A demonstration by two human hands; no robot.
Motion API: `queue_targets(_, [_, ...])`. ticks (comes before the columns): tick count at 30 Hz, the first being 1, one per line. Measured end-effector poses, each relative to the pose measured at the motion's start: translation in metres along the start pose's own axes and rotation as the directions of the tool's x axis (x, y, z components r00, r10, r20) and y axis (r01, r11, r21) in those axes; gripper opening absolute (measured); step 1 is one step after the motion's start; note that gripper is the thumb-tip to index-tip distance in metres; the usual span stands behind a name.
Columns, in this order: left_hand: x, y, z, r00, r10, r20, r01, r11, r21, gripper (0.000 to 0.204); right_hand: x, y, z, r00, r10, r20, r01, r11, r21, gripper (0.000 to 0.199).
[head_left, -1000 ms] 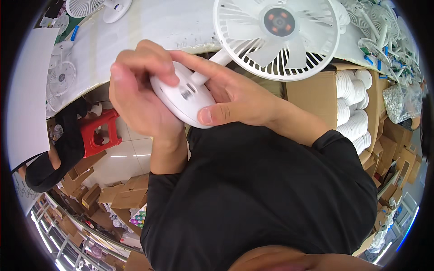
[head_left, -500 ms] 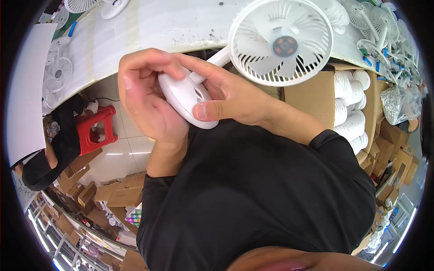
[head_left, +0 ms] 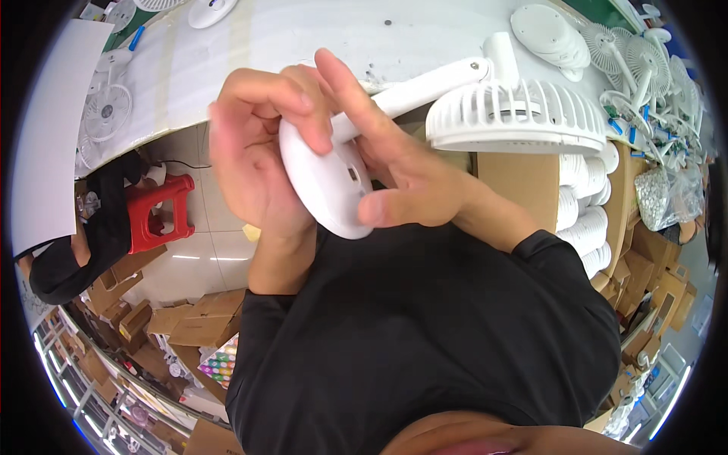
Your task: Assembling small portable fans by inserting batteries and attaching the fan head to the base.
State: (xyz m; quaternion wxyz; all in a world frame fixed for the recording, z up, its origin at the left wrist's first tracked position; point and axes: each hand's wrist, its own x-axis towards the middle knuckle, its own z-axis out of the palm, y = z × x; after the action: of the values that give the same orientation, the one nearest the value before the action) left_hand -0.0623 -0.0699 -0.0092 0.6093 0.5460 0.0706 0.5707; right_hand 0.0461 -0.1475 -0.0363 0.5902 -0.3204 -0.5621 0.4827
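The fan's base [head_left: 312, 182] tilted between both hands, its long axis dropping rightward; the left hand [head_left: 262, 171] curled over its left side, the right hand [head_left: 413, 182] gripped its right edge. Beyond, the neck [head_left: 432, 87] slanted up-right to the cage [head_left: 516, 125], nearer the right hand.

Room lies ahead over the tabletop [head_left: 303, 38]; the fan head [head_left: 523, 138] blocks the right

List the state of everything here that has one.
Left hand: curled, fingers on the fan base
Right hand: thumb at the base's rim, index finger extended
Fan base: held tilted, off the table
Fan arm: attached to the base
Fan head: edge-on; blade motion can't be told
Cardboard box: open, holding stacked white discs
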Motion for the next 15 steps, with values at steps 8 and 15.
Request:
queue_targets(8, [-0.01,-0.002,-0.001,0.988,0.121,0.101,-0.124,0.992,0.027,0.047,0.008,-0.006,-0.015,0.98,0.06,0.19,-0.057,0.998,-0.021,0.097])
queue_targets(15, [0.002,-0.006,0.004,0.989,-0.13,-0.069,0.117,0.979,-0.165,0.041,0.005,-0.002,-0.013,0.989,-0.027,0.142,0.028,1.0,-0.003,0.099])
